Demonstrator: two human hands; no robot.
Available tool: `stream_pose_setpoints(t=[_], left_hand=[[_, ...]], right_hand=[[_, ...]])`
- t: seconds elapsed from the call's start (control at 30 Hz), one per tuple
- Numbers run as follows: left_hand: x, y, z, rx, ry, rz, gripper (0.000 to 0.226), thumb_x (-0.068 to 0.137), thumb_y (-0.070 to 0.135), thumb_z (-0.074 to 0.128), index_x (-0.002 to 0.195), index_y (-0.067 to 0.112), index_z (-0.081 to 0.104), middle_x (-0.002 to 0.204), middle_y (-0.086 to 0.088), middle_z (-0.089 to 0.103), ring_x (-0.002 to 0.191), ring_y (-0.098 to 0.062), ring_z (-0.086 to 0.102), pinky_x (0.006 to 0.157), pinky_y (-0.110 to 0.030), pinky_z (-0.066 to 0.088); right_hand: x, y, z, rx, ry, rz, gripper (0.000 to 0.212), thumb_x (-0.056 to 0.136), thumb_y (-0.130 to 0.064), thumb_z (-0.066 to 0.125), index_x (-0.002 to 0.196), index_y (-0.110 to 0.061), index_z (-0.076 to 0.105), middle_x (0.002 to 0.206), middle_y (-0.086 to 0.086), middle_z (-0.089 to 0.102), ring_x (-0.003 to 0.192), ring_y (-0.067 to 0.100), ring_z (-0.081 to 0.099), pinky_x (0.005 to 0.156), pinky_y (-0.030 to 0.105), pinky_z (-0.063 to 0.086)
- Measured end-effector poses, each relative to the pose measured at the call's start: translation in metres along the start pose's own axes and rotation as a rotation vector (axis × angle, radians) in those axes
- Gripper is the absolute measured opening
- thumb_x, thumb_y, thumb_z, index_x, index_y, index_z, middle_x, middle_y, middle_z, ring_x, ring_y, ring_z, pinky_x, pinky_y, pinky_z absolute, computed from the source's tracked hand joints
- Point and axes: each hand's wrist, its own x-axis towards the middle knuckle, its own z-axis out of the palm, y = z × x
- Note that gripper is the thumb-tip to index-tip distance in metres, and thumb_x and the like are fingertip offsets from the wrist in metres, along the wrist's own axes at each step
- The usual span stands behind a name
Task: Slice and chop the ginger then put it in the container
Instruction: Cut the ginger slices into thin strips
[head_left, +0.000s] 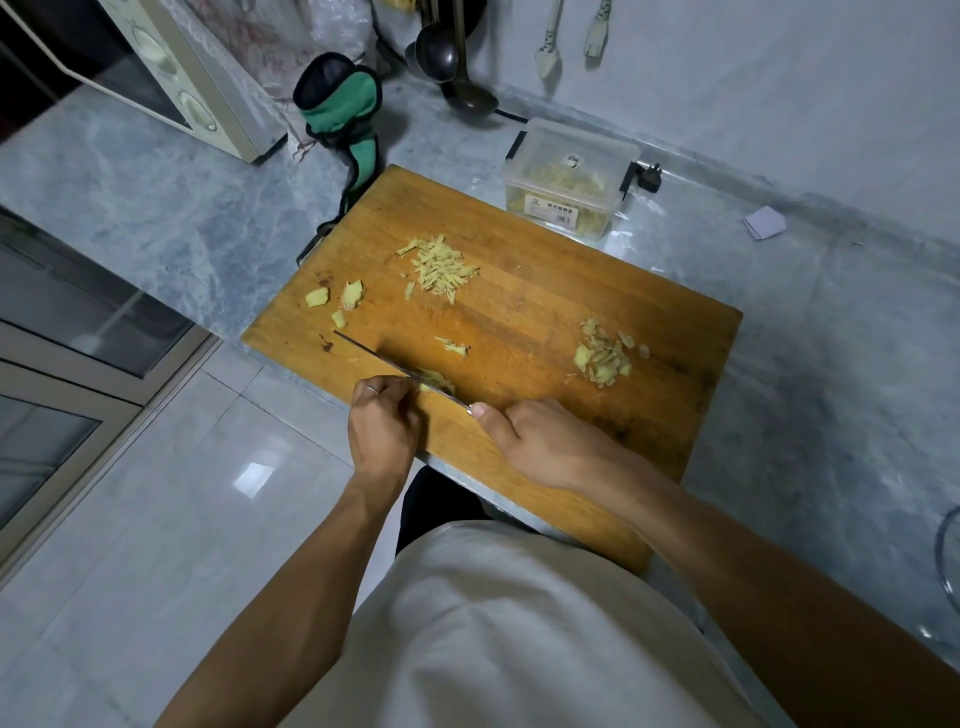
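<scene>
A wooden cutting board (519, 322) lies on the marble counter. On it are a pile of ginger strips (441, 267), a heap of ginger slices (602, 356), three small chunks (340, 300) at the left and a few strips (454, 348) near the middle. My left hand (384, 426) has curled fingers pressing down a stack of ginger slices (436, 380) at the board's near edge. My right hand (540, 441) grips the handle of a knife (379, 361), whose thin blade runs edge-on to the left beside that ginger. A clear plastic container (569, 179) holding ginger stands behind the board.
A toaster oven (171, 73) stands at the back left, a green and black mitt (345, 111) beside it. Ladles (452, 62) and utensils hang on the wall. A black plug (649, 176) lies by the container, and a small pale paper (763, 222) lies at the right.
</scene>
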Motion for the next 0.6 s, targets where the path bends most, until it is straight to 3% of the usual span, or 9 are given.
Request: stream_pose_setpoints(t=[0.17,0.23,0.37,0.5,0.6], left_hand=[[0.0009,-0.0024,0.0027,0.008,0.015,0.029,0.033,0.076,-0.011,0.061,0.105,-0.001,0.075,0.104,-0.015,0.068,0.103,-0.026,0.054,0.088,-0.022,0.042],[0.0018,-0.0015,0.0035,0.014,0.003,0.02,0.033,0.076,-0.011,0.062,0.104,0.0,0.075,0.104,-0.014,0.067,0.104,-0.026,0.054,0.087,-0.02,0.041],[-0.0019,-0.0005,0.003,0.033,-0.003,0.055,0.027,0.078,-0.009,0.066,0.103,0.001,0.075,0.106,-0.014,0.066,0.106,-0.026,0.052,0.079,-0.035,0.051],[-0.0044,-0.0008,0.0001,0.071,-0.022,0.108,0.03,0.075,-0.009,0.069,0.102,0.003,0.075,0.104,-0.012,0.069,0.105,-0.03,0.059,0.073,-0.038,0.054],[-0.0038,0.0002,-0.0036,0.116,-0.027,0.137,0.032,0.071,-0.009,0.07,0.1,0.005,0.075,0.102,-0.011,0.071,0.101,-0.031,0.062,0.071,-0.038,0.055]], right_hand=[[0.0038,-0.0059,-0.0009,0.022,-0.022,0.001,0.071,0.105,-0.059,0.023,0.052,-0.014,0.033,0.048,0.002,0.036,0.049,0.025,0.04,0.054,0.044,0.04],[0.0072,-0.0076,0.0,0.049,-0.024,0.005,0.071,0.105,-0.059,0.024,0.052,-0.014,0.033,0.048,0.003,0.035,0.053,0.026,0.043,0.056,0.046,0.043],[0.0063,-0.0077,0.0047,0.049,-0.008,0.007,0.072,0.105,-0.058,0.023,0.054,-0.01,0.039,0.051,0.006,0.043,0.064,0.033,0.057,0.065,0.048,0.05],[0.0069,-0.0059,0.0038,0.043,-0.01,0.004,0.071,0.105,-0.059,0.025,0.054,-0.012,0.037,0.049,0.004,0.038,0.047,0.023,0.041,0.054,0.042,0.042],[0.0076,-0.0076,-0.0024,0.027,-0.017,0.011,0.07,0.106,-0.058,0.023,0.055,-0.012,0.038,0.053,0.004,0.04,0.047,0.018,0.039,0.056,0.038,0.04]])
